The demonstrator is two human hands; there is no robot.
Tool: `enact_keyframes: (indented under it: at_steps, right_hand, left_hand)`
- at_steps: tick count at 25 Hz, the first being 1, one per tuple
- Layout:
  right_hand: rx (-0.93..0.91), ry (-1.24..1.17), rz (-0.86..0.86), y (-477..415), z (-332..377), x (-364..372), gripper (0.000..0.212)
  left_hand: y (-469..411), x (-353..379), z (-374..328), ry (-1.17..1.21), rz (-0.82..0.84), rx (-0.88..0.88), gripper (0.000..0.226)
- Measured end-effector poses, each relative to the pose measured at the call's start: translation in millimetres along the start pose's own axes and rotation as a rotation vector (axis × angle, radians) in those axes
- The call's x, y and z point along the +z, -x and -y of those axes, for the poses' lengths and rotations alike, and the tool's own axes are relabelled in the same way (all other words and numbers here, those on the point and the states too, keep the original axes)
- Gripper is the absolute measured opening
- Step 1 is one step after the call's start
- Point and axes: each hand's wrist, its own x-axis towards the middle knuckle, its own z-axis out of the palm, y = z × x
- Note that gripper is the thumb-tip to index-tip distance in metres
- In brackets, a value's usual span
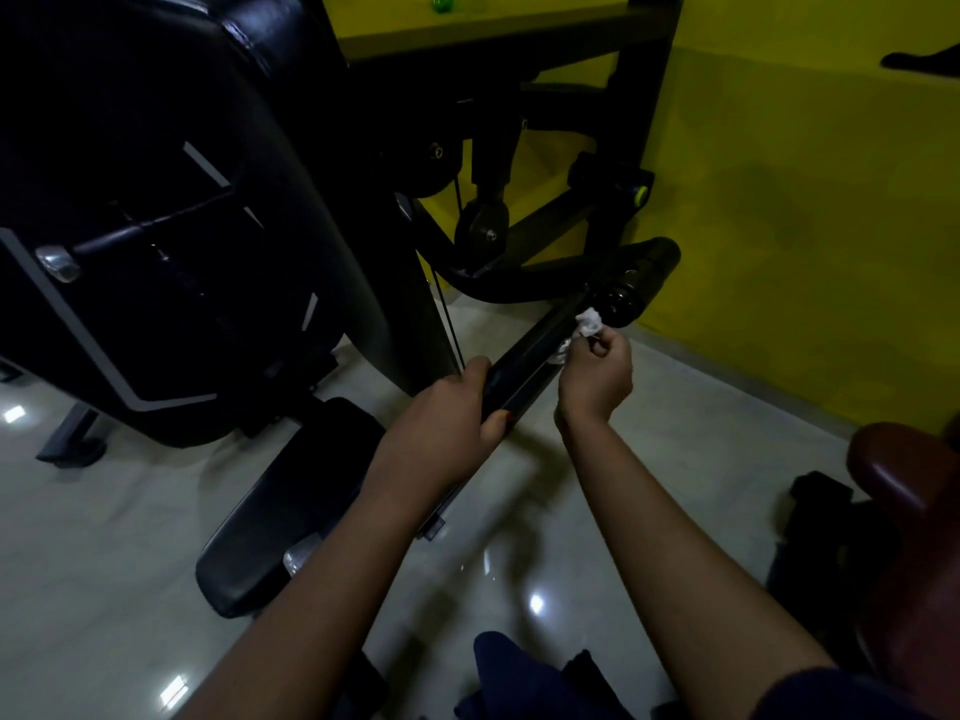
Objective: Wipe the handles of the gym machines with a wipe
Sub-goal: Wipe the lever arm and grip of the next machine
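Head view: with our left hand [445, 410] gripping the handle [522, 358] and our right hand [597, 379] pinching the wipe [589, 322], we should press firmly along it.

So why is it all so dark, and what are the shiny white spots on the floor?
Head view: the room is dimly lit, so the black machine loses its detail; the white spots are glare from lights on the glossy floor; the wide lens bends the edges; the white wipe stands out clearly.
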Motion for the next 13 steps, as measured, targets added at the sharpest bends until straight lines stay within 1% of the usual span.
enact_keyframes:
  at_steps: [1,2,3,4,5,7,9,11,13]
  right_hand:
    - [0.257,-0.208,0.018,-7,-1,11,0.018]
    - [0.475,-0.474,0.087,-9,-3,18,0.020]
    - [0.644,-0.709,0.180,-9,-9,23,0.024]
    - [0.757,-0.850,0.272,-9,-13,25,0.028]
    - [0.806,-0.913,0.365,-10,-16,25,0.030]
    - [0.819,-0.980,0.519,-19,-13,25,0.033]
    - [0.810,-1.080,0.572,-31,-4,29,0.041]
    - [0.821,-1.168,0.618,-33,0,32,0.041]
    - [0.782,-1.095,0.688,-23,-3,26,0.036]
  left_hand:
    - [0,0,0,-0.001,0.001,0.001,0.044]
    - [0,0,0,-0.001,0.000,0.004,0.044]
    - [0,1,1,-0.003,-0.002,0.008,0.044]
    - [0,1,1,-0.007,-0.002,0.008,0.045]
    - [0,1,1,-0.008,0.001,0.004,0.045]
    - [-1,2,2,-0.006,0.008,0.002,0.044]
    - [-1,1,1,-0.006,0.017,0.008,0.043]
    - [-1,1,1,-0.016,0.021,0.011,0.044]
    - [-1,1,1,-0.027,0.020,0.008,0.044]
